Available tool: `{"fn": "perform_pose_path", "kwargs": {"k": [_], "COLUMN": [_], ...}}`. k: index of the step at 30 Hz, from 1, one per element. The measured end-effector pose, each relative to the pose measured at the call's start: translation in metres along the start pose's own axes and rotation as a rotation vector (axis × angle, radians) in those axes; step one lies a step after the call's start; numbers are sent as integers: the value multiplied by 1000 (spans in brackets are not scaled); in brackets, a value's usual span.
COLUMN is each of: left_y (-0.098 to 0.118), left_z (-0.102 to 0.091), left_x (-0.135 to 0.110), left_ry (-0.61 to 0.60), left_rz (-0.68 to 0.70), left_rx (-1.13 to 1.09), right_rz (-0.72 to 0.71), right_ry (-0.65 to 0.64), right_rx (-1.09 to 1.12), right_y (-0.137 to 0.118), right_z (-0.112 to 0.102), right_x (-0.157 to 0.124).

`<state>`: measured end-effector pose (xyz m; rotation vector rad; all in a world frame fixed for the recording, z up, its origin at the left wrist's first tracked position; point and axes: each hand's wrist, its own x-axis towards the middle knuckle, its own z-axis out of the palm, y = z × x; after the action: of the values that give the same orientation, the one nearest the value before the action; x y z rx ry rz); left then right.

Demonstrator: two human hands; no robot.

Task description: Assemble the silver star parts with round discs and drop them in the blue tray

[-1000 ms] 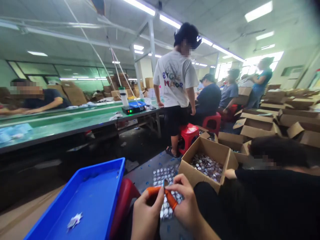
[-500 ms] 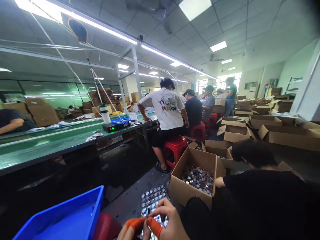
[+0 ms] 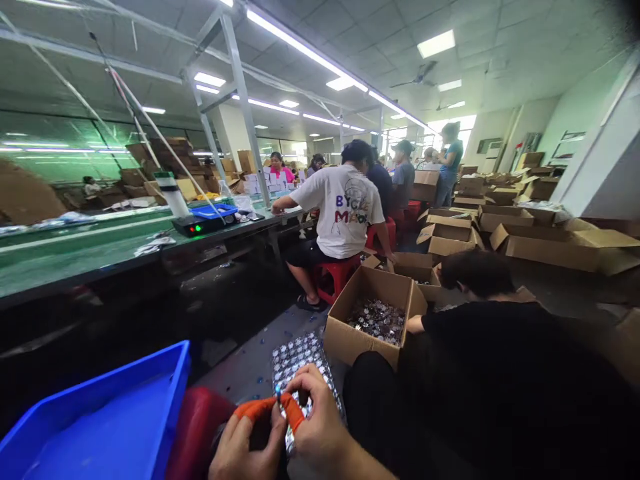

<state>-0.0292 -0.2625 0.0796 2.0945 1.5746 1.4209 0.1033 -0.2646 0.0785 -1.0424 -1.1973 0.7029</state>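
Observation:
My left hand [image 3: 245, 440] and my right hand [image 3: 320, 417] meet low in the head view, each with orange finger covers. Pinched between their fingertips is a small shiny blue piece [image 3: 278, 391], too small to name more exactly. Just beneath and beyond them lies a tray of small silvery parts [image 3: 299, 350] set in rows, partly hidden by my hands. An open cardboard box [image 3: 357, 339] with a heap of small shiny metal-looking pieces [image 3: 380, 319] stands beyond my right hand.
A blue plastic bin [image 3: 115, 413] sits at lower left, beside a red stool [image 3: 197, 427]. A person in black [image 3: 480, 353] bends close on my right. Another in a white shirt [image 3: 345, 207] sits ahead at the green-topped bench [image 3: 100, 257]. Open cartons [image 3: 545, 253] crowd the right.
My view has swung right and downward, so the surroundings appear further left and higher. My hands keep the small blue piece between them. The white-shirted person leans with an arm lowered toward the boxes.

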Motion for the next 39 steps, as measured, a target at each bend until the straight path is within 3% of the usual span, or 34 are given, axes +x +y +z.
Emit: {"fn": "perform_pose_path", "kwargs": {"k": [7,13,22,25,28,30,33,37,39], "left_y": [35,34,35,33,26,21,17,19,21], "left_z": [-4,-9,-10,-2,7,10,8,-6,-13], "left_x": [-1,-4,-3,-6,-7,-7,-9,-17,-23], "left_ry": [12,-52,-115,-59,45,109,117,85,76], "left_rz": [-89,-152,-167,-294,-607,-798,-876,-809,-771], "left_rx": [-121,-180,-201,-243,-490,-748,-976,-868,-790], "right_rz": [89,94,-88,-146,-146,-66,204,673,794], "right_ry": [-64,-110,-160,-182,-179,-142,-84,-46,-19], "right_rx": [114,117,-105,-114,-13,144,535,1038,1172], "right_y": [5,7,-9,-9,-6,-4,-1,-1,-1], "right_z": [-10,-17,-28,-30,-28,-26,-22,-19,-18], "right_x": [-9,-11,-9,-12,-16,-17,-14,-12,-14]}}
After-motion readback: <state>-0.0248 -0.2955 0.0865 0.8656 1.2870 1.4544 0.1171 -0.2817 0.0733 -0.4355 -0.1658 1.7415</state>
